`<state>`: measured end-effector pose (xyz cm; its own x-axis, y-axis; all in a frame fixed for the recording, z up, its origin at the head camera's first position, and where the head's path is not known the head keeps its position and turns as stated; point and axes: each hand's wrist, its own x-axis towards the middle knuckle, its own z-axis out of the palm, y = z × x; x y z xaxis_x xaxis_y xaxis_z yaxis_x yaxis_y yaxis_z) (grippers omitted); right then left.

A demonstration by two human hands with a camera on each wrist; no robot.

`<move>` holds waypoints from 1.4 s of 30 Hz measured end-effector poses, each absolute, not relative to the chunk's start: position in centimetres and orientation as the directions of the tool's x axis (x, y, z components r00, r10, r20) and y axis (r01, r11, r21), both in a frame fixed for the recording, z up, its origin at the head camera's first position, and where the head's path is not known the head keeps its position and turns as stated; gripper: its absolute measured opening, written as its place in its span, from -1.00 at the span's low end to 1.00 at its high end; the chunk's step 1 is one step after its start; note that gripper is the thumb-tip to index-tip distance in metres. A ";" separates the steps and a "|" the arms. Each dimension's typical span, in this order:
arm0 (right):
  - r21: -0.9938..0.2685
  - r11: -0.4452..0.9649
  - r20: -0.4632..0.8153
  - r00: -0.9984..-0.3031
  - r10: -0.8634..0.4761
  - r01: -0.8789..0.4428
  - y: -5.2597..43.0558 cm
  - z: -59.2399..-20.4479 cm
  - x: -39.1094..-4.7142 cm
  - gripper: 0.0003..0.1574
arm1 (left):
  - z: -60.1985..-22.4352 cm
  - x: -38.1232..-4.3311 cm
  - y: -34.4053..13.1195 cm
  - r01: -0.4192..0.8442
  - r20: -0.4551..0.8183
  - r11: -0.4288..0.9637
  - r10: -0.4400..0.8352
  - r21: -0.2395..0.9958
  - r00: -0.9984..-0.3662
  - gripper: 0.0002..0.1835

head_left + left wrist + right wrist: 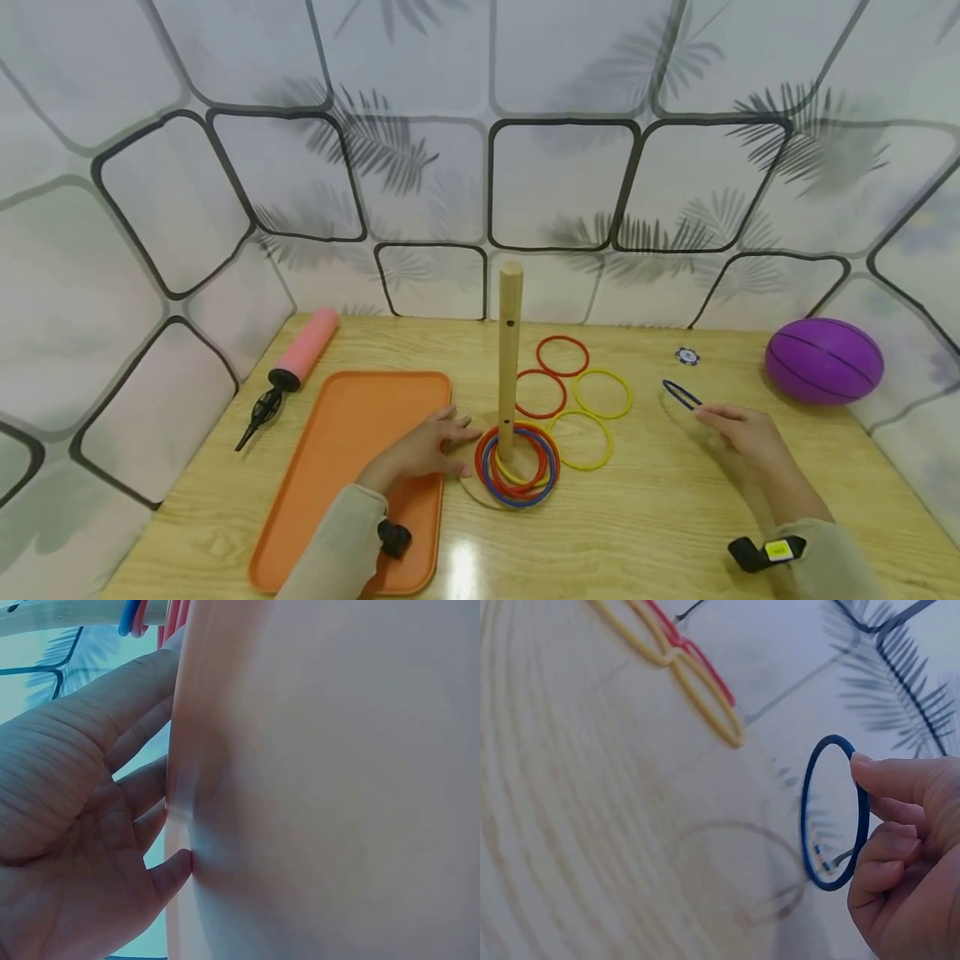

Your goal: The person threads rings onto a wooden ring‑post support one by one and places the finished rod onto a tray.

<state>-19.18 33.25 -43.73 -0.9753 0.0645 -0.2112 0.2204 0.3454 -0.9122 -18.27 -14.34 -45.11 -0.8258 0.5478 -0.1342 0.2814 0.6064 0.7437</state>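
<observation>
A blue ring (805, 817) is pinched between the thumb and fingers of my right hand (742, 433), raised and tilted above the right part of the table. My left hand (423, 450) rests at the right edge of the orange tray (360, 442), its fingers loosely spread toward the wooden post (510, 350); in the left wrist view its little fingertip touches the tray. Several red, blue and yellow rings (517, 503) lie round the foot of the upright post. Just behind them, red rings (562, 337) and yellow rings (611, 440) lie flat.
A pink hand pump (309, 346) with a black nozzle lies left of the tray. At the back right sit a purple ball (823, 361) and a small blue-and-white chip (687, 357). A patterned wall (435, 183) borders the wooden table.
</observation>
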 end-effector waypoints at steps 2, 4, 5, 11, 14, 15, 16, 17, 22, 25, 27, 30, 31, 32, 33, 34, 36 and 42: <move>-0.918 0.346 -0.186 -0.981 0.054 0.193 33.3 -43.1 -18.9 -0.86 | -45.1 -18.3 -14.4 0.282 -0.136 0.607 0.550 0.743 -0.824 -0.35; -0.924 0.339 -0.174 -0.984 0.044 0.178 33.3 -42.4 -18.7 -0.88 | -45.1 -18.3 -14.4 0.282 -0.138 0.607 0.551 0.743 -0.823 -0.34; -0.927 0.331 -0.171 -0.984 0.045 0.176 33.3 -42.2 -18.7 -0.88 | -45.0 -18.4 -14.4 0.281 -0.139 0.608 0.550 0.743 -0.824 -0.34; -0.948 0.251 -0.189 -0.981 0.051 0.196 33.1 -41.1 -18.7 -0.88 | -44.7 -18.2 -14.2 0.257 -0.157 0.614 0.538 0.747 -0.828 -0.35; -0.953 0.242 -0.175 -0.984 0.043 0.180 32.9 -40.8 -18.6 -0.85 | -44.6 -18.1 -14.2 0.242 -0.163 0.611 0.530 0.753 -0.832 -0.35; -0.956 0.240 -0.163 -0.986 0.038 0.168 32.8 -40.7 -18.5 -0.83 | -44.6 -18.1 -14.2 0.240 -0.164 0.612 0.529 0.754 -0.833 -0.35; -0.959 0.239 -0.149 -0.988 0.031 0.152 32.7 -40.6 -18.5 -0.81 | -44.5 -18.1 -14.2 0.238 -0.164 0.611 0.528 0.755 -0.833 -0.35; -0.962 0.234 -0.136 -0.990 0.026 0.138 32.7 -40.6 -18.4 -0.80 | -44.5 -18.2 -14.2 0.238 -0.164 0.610 0.528 0.755 -0.833 -0.35; -0.986 0.132 -0.101 -0.995 -0.012 0.098 32.1 -40.2 -18.1 -0.76 | -44.6 -18.3 -14.1 0.249 -0.153 0.607 0.532 0.755 -0.833 -0.35; -0.994 0.032 -0.104 -0.993 -0.047 0.103 31.7 -39.5 -18.0 -0.77 | -44.6 -18.2 -14.1 0.245 -0.153 0.605 0.530 0.757 -0.834 -0.36; -0.994 -0.035 -0.099 -0.992 -0.076 0.102 31.5 -39.0 -18.0 -0.76 | -44.5 -18.2 -14.1 0.237 -0.158 0.605 0.526 0.760 -0.836 -0.36; -0.990 -0.109 -0.070 -0.991 -0.117 0.083 31.1 -38.0 -18.0 -0.74 | -44.5 -18.1 -14.1 0.235 -0.159 0.605 0.525 0.761 -0.836 -0.36; -0.989 -0.121 -0.065 -0.990 -0.123 0.080 31.0 -37.7 -18.0 -0.74 | -44.6 -18.1 -14.1 0.233 -0.160 0.605 0.525 0.762 -0.836 -0.36; -0.989 -0.130 -0.055 -0.990 -0.132 0.072 30.9 -37.3 -18.1 -0.73 | -44.6 -18.2 -14.1 0.235 -0.161 0.606 0.526 0.760 -0.835 -0.36; -0.989 -0.134 -0.049 -0.989 -0.138 0.067 30.7 -36.9 -18.1 -0.74 | -44.7 -18.2 -14.2 0.238 -0.161 0.609 0.527 0.757 -0.834 -0.36; -0.989 -0.133 -0.042 -0.989 -0.145 0.061 30.6 -36.5 -18.1 -0.74 | -44.8 -18.2 -14.2 0.244 -0.161 0.612 0.530 0.753 -0.833 -0.36; -0.990 -0.131 -0.031 -0.987 -0.157 0.052 30.2 -35.6 -18.2 -0.74 | -44.9 -18.3 -14.2 0.251 -0.158 0.614 0.532 0.748 -0.832 -0.36; -0.986 -0.163 0.020 -0.977 -0.212 0.016 28.3 -32.2 -18.3 -0.76 | -44.9 -18.4 -14.2 0.260 -0.147 0.612 0.534 0.747 -0.833 -0.36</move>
<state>-18.25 28.32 -32.17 -0.9771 -0.2119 0.0195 0.0157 -0.1633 -0.9865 -18.40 -14.17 -44.93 -0.8326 0.5339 -0.1474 0.2601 0.6117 0.7471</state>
